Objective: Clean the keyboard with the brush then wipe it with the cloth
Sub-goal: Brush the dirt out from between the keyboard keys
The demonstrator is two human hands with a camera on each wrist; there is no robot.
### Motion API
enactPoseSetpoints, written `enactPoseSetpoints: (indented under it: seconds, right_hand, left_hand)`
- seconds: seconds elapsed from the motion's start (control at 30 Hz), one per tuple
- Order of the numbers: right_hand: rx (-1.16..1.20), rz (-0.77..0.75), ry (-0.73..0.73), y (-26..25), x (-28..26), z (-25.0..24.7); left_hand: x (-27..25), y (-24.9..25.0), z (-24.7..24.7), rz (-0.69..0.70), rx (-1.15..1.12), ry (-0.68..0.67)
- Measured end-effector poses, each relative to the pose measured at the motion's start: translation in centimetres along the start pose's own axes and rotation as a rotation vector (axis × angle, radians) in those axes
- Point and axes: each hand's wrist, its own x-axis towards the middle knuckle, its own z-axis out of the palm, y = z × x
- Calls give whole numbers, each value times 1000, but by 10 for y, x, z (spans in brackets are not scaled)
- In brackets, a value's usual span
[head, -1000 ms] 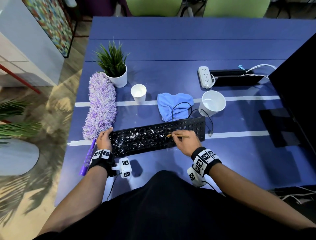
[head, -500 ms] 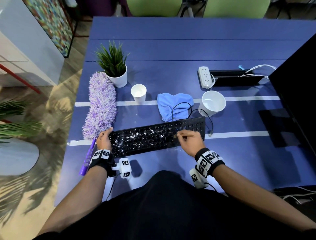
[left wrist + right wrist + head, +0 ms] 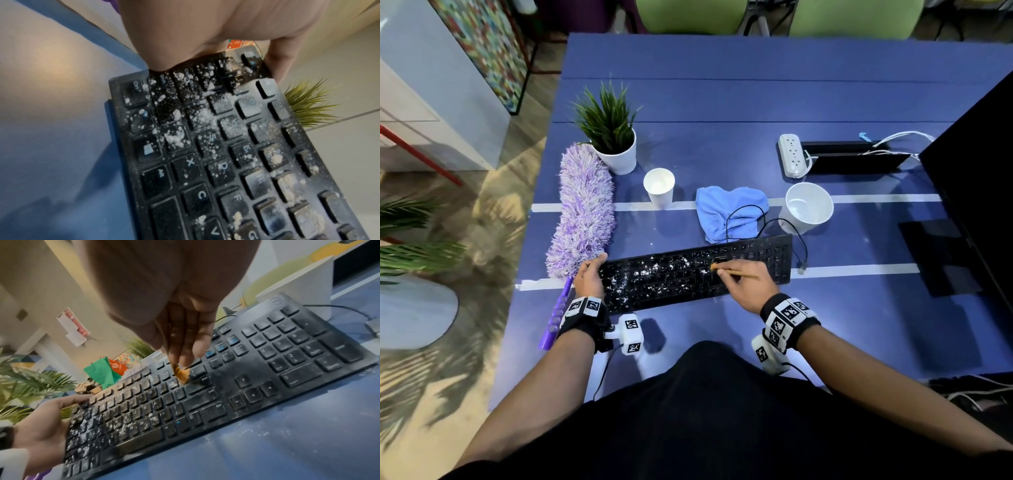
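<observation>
Lying flat on blue table (image 3: 722, 113), near front edge: keyboard (image 3: 743, 270), left half speckled with white powder (image 3: 174, 138). Gripping its left end: left hand (image 3: 589, 279). Pinching brush (image 3: 736, 273) in right hand (image 3: 748, 287), bristle tip touching keys mid-board. Sitting crumpled just behind keyboard: cloth (image 3: 726, 209).
</observation>
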Motion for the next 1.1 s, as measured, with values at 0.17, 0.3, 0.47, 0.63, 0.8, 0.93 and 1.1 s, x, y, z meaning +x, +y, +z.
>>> enactPoseSetpoints:
  seconds: [0.17, 0.3, 0.47, 0.63, 0.8, 0.93, 1.1]
  right_hand:
    - [26, -20, 105, -5, 4, 3]
    - [47, -4, 15, -9, 6, 2]
    - [45, 52, -107, -7, 3, 6]
    - [89, 28, 24, -5, 1, 10]
    - [61, 72, -37, -5, -1, 8]
    - [10, 161, -134, -5, 0, 6]
    - [28, 155, -111, -11, -2, 7]
  left_hand:
    - [-6, 1, 2, 82, 49, -25]
    - [-1, -2, 0, 47, 16, 13]
    - [-2, 0, 3, 84, 4, 16]
    - [-2, 0, 3, 78, -11, 17]
    - [-3, -1, 3, 63, -38, 17]
    - [-3, -2, 2, 70, -24, 22]
    - [-3, -3, 2, 47, -29, 10]
